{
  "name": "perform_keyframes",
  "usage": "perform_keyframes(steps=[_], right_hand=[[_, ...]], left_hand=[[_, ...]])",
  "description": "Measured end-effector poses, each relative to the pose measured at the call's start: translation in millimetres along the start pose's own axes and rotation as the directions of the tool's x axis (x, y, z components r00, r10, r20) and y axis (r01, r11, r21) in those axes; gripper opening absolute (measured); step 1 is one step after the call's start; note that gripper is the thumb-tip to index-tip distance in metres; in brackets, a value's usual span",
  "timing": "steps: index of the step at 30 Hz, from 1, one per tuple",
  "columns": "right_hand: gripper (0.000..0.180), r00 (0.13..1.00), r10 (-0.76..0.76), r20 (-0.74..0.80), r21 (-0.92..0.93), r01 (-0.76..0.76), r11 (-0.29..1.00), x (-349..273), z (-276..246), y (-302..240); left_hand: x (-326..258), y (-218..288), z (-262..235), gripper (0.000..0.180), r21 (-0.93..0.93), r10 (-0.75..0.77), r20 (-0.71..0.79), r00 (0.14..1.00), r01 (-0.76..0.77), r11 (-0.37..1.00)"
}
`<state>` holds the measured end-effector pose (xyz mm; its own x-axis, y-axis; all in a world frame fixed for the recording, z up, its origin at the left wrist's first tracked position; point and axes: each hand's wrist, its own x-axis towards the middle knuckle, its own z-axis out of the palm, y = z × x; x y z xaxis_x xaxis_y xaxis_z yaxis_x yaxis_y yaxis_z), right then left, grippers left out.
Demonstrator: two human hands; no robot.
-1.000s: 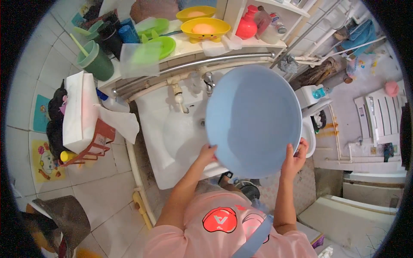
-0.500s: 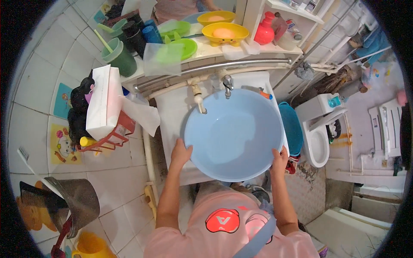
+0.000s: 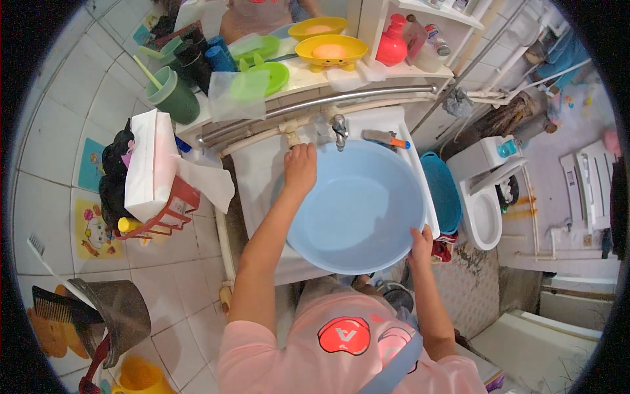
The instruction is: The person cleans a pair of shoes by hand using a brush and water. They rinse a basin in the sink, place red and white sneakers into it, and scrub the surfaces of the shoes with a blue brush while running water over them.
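A large light-blue plastic basin (image 3: 361, 210) rests in the white sink (image 3: 262, 164), under the metal tap (image 3: 339, 128). My right hand (image 3: 420, 241) grips the basin's near right rim. My left hand (image 3: 300, 167) has reached to the far left rim of the basin, right below a tap handle (image 3: 292, 138); I cannot tell whether it holds the rim or the handle. The basin looks empty.
A shelf behind the sink carries yellow bowls (image 3: 330, 51), a green dish (image 3: 266, 79), a red bottle (image 3: 392, 46) and a green cup (image 3: 174, 97). A red wire rack with a white box (image 3: 151, 177) hangs on the left. A toilet (image 3: 482, 210) and a blue basket (image 3: 443, 190) stand right.
The basin came down from upright in front of me and now sits flat in the sink. My left hand left the near rim and reached forward to the tap side.
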<state>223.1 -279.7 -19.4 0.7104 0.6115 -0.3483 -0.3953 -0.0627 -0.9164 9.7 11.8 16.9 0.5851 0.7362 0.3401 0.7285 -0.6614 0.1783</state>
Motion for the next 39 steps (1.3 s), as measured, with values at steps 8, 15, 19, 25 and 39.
perform_keyframes(steps=[8,15,19,25,39], right_hand=[[0.025,1.0,-0.006,0.017,-0.217,0.009,0.976,6.1,-11.2,0.3],[0.031,0.997,0.057,0.047,-0.186,-0.047,0.981,3.7,-8.3,-6.0],[0.03,0.996,0.069,0.052,-0.207,-0.057,0.977,4.7,-8.4,-4.7],[0.046,0.992,0.119,0.044,-0.254,-0.104,0.962,-0.6,-3.6,-11.3],[0.057,0.859,0.475,0.191,-0.503,-0.33,0.799,-22.3,19.6,-61.4]], left_hand=[[-0.4,2.0,-8.8,0.02,-0.084,0.007,-0.009,1.0,-0.008,0.996],[5.8,-21.8,-11.2,0.022,-0.464,0.006,-0.041,0.999,-0.024,0.886],[10.3,-17.5,-15.6,0.024,-0.288,0.001,0.125,0.992,0.035,0.957],[9.7,-13.6,-12.7,0.026,-0.199,-0.027,0.085,0.996,0.043,0.979],[6.9,-13.0,-12.7,0.022,-0.243,-0.087,0.247,0.965,0.149,0.958]])
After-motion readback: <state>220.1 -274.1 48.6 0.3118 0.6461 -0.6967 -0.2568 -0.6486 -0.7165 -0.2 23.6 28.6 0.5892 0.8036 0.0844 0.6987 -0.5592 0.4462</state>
